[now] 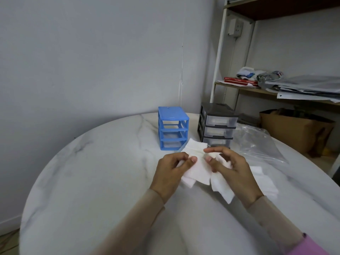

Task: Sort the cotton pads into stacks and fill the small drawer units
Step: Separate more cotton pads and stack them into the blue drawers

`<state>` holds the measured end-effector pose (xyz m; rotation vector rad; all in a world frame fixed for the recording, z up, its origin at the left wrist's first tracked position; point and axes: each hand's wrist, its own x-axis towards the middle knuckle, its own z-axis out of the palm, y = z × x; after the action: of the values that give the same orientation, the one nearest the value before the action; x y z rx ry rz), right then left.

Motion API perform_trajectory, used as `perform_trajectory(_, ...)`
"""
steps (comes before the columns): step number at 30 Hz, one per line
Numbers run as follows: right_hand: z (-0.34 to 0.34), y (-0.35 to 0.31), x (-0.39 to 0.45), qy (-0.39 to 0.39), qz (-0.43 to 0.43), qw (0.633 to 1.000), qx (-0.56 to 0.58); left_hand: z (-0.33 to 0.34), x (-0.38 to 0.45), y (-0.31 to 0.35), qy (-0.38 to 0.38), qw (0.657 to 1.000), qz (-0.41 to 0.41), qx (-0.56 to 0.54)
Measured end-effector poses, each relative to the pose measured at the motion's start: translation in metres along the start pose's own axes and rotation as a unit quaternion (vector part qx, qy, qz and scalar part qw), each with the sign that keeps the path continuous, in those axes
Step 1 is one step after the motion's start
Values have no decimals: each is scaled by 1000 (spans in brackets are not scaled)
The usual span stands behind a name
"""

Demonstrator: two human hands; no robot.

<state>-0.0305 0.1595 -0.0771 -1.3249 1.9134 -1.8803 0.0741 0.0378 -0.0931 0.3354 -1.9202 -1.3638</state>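
Note:
Several white square cotton pads (pixel 199 170) lie in a loose pile on the marble table, in front of the two drawer units. My left hand (pixel 171 173) pinches pads at the pile's left side with thumb and curled fingers. My right hand (pixel 231 170) grips pads on the right, fingers curled over them. More pads (pixel 265 181) lie spread to the right of my right hand. A blue drawer unit (pixel 173 127) stands behind the pile, its frame slots looking open. Beside it on the right stands a grey drawer unit (pixel 218 126) with three clear drawers pushed in.
The round white marble table (pixel 92 181) fills the foreground. A crumpled clear plastic bag (pixel 257 142) lies right of the grey unit. Beyond the table's right edge stand a shelf rack (pixel 276 91) with papers and a cardboard box (pixel 294 129). The wall is close behind.

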Motion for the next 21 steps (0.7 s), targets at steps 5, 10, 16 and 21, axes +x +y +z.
perform_trajectory(5, 3, 6, -2, -11, -8, 996, -94, 0, -2, 1, -27, 1000, -11, 11)
perform_trajectory(10, 0, 5, 0, 23, -4, 994, -107, 1, -2, 5, 15, 998, -56, -27)
perform_trajectory(16, 1, 4, 1, 79, -29, 991, -107, -4, -1, 0, 25, 999, -26, -11)
perform_trajectory(21, 5, 8, 3, 48, 32, 997, 43, -4, 0, 2, 19, 991, -67, -118)
